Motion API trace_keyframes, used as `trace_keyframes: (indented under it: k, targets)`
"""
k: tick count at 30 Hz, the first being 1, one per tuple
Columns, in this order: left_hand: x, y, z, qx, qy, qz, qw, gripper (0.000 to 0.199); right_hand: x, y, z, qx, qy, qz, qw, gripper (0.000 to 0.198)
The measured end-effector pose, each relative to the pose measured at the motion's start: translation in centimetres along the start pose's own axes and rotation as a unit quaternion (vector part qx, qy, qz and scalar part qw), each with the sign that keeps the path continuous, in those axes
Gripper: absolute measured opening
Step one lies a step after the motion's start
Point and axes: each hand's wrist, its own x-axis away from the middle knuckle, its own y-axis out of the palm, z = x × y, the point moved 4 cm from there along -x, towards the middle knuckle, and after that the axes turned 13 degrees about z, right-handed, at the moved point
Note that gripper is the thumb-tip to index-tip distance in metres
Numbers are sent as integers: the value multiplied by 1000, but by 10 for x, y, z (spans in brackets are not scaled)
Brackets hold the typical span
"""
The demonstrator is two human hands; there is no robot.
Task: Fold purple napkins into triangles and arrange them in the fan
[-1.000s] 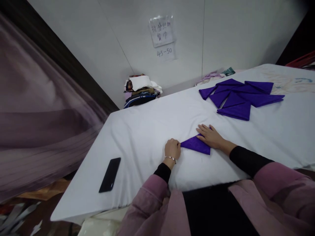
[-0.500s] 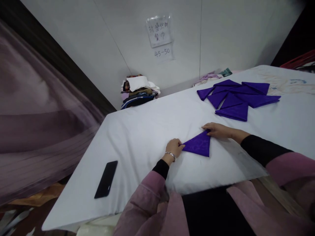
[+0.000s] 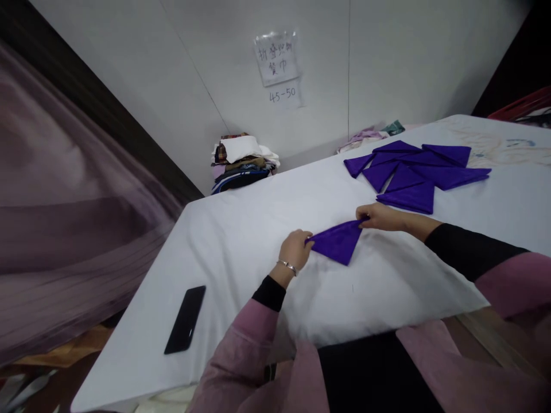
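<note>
A purple cloth napkin (image 3: 338, 242), folded into a triangle, is stretched between my two hands over the white-covered table (image 3: 258, 223). My left hand (image 3: 296, 249), with a bracelet at the wrist, pinches its left corner. At the upper right corner, my right hand (image 3: 379, 217) grips the cloth between thumb and fingers. The third corner points down toward my body. Beyond my right hand lies a loose group of folded purple napkins (image 3: 413, 198), overlapping one another.
A black phone (image 3: 186, 319) lies on the table's left side. Against the wall stands a stack of folded clothes (image 3: 243, 163), with more cloth (image 3: 364, 137) at the far edge. A paper sign (image 3: 278, 63) hangs on the wall. A sheer mauve curtain (image 3: 77, 229) hangs at left.
Both hands have moved slightly away from my body and to the left or up, carrying the napkin. Its lower corner has swung left, and the cloth now looks lifted from the table.
</note>
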Motion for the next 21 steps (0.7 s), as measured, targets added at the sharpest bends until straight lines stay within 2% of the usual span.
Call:
trace_keyframes:
  k: [2,4,5,7,10,13,16,19,21]
  targets:
    - [-6,-18,3,-53,55,70,995,17,5,-14,-10,45,-25,109,993,20]
    - [-3,-19,3,-95,91,93,987,19,16,-12,-21,96,-72,175,977,22]
    - [2,-13,1,-112,106,79,985,20,23,-4,-26,112,-101,176,973,23]
    - [18,9,-4,-132,134,10,982,20,39,19,-30,117,-154,138,972,27]
    - [43,36,-15,-112,140,-66,982,21,60,47,-26,92,-175,102,975,32]
    - [47,35,-20,-42,105,-52,992,15,69,56,-20,79,-165,117,976,33]
    - [30,29,-12,11,78,-10,997,20,72,56,-17,66,-166,144,973,34]
    - [6,42,11,24,124,1,992,31,74,57,-18,56,-167,172,969,34]
    - [-5,64,26,4,176,-36,984,41,77,58,-17,53,-166,176,969,33]
